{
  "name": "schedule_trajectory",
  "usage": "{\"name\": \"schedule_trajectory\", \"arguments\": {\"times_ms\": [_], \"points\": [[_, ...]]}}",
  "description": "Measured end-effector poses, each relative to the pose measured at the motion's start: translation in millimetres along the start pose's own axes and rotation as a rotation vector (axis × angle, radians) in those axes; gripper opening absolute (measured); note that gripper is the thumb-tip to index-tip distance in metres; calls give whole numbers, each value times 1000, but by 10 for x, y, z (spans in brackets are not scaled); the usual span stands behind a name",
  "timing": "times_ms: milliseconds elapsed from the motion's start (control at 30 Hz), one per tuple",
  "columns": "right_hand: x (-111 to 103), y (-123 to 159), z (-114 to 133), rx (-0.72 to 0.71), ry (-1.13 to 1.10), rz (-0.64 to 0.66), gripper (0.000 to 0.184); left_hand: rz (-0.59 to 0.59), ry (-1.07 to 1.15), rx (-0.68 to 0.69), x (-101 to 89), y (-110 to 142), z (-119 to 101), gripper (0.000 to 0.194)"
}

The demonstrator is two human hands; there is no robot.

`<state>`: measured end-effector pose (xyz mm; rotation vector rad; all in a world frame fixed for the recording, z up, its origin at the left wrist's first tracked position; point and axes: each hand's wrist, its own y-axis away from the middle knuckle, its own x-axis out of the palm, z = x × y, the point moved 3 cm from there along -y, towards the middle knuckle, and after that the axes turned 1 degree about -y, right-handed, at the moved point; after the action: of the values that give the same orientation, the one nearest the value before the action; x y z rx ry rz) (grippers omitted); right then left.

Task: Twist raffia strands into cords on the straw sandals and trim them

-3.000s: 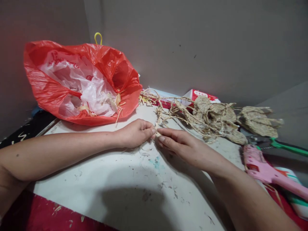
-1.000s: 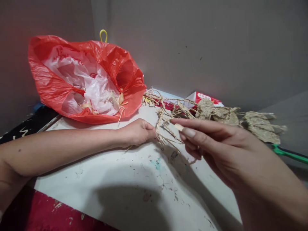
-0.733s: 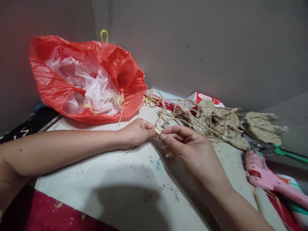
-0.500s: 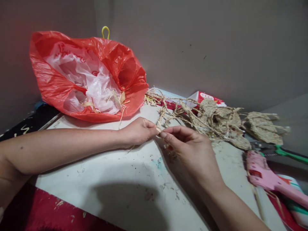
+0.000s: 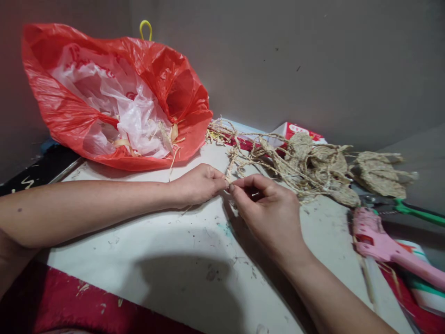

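Over the middle of the white table (image 5: 174, 236), my left hand (image 5: 198, 185) is closed in a pinch on a twisted straw cord (image 5: 229, 170). My right hand (image 5: 267, 204) pinches the same cord just to the right, thumb against forefinger, its fingertips almost meeting the left ones. The cord runs up and back toward a tangle of braided strands. Those strands join a bundle of woven straw pieces (image 5: 323, 167) lying behind my right hand. The bit of cord between the fingertips is mostly hidden.
A red plastic bag (image 5: 189, 139) with white plastic and straw scraps stands at the back left. On the right lie a pink glue gun (image 5: 382, 248), green-handled pliers (image 5: 417, 213) and a white bottle (image 5: 427, 290). Behind the straw is a red-and-white box (image 5: 295, 132). Grey walls close off the back.
The view has shifted slightly, so most things sit a little higher in it. Both hands keep their pinch on the cord; my right hand has turned a little and come closer to the left.
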<state>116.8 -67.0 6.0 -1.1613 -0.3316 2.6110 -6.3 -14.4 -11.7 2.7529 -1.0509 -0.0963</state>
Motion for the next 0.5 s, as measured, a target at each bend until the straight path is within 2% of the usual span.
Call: {"name": "schedule_trajectory", "arguments": {"times_ms": [267, 500], "points": [[22, 49, 4, -304, 230, -42, 15, 73, 116, 4, -6, -32, 32, 33], [33, 67, 31, -361, 314, -32, 19, 87, 169, -25, -7, -37, 57, 38]]}}
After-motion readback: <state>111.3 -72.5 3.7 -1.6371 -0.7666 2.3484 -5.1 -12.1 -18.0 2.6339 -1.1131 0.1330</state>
